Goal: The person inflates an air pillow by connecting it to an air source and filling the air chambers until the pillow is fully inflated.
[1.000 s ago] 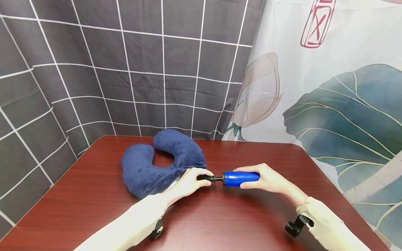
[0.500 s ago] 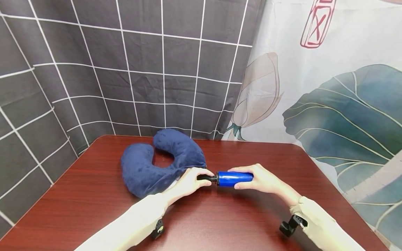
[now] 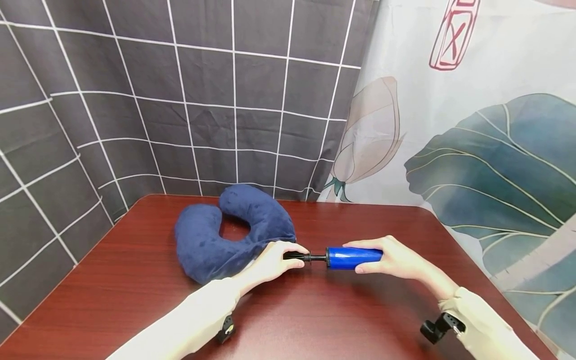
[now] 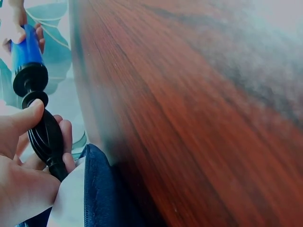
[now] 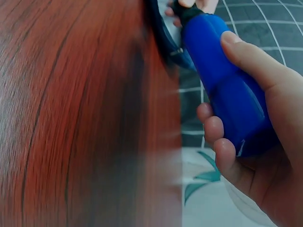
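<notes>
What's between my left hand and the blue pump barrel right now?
Three black parts: a collar, a thin rod and an end cap. Left wrist view shows them; head view shows the rod best.

Head view: from above the near side of the tabletop (image 3: 315,310), facing forward and down; widest and farthest, it takes in both forearms and reaches the grid cloth (image 3: 202,100) and lotus-print cloth (image 3: 477,130) behind.
Left wrist view: close in at the left hand (image 3: 272,260), sighting along the black handle (image 4: 45,135) toward the right hand (image 3: 398,257); tabletop steeply slanted.
Right wrist view: close at the right hand, sighting along the blue barrel (image 5: 232,90) toward the left.
Wrist views roughly oppose; shared: both hands, barrel, part of the navy pillow (image 3: 198,240).
</notes>
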`<state>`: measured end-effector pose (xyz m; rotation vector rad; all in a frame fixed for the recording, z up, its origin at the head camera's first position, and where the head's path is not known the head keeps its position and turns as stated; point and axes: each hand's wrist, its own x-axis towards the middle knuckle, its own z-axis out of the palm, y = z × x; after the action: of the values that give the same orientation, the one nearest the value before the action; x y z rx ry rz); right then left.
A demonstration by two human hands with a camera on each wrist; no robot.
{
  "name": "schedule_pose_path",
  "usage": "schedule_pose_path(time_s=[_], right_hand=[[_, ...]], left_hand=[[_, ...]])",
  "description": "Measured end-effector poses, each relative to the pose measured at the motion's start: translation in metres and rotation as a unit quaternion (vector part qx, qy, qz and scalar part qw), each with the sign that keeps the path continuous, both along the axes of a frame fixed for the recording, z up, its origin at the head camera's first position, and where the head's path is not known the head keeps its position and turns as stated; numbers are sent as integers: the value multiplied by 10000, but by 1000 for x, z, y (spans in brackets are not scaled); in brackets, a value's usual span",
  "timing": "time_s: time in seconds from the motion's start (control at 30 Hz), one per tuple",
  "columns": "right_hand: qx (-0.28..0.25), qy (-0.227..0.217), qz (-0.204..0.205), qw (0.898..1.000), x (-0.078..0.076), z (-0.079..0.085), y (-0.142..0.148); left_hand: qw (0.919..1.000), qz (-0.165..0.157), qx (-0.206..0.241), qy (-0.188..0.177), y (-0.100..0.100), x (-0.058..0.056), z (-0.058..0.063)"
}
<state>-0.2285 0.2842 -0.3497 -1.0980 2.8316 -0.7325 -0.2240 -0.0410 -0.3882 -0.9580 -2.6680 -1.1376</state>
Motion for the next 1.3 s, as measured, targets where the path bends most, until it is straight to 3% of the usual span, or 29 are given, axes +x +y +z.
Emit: schedule_pose_path(time_s=[0.67,0.97,1.3], right_hand=[[-92,76,-492,9987,15,13,57],[-179,-94,-636,9978,14,12,52],[-269,-386,-408,9981,2,5,24]], left_hand=[[9999,91,9,-88,-4,1,4],[9998,53,136,-142,-4,-2,3],[9996,175,150,-171,-5,-1,4]])
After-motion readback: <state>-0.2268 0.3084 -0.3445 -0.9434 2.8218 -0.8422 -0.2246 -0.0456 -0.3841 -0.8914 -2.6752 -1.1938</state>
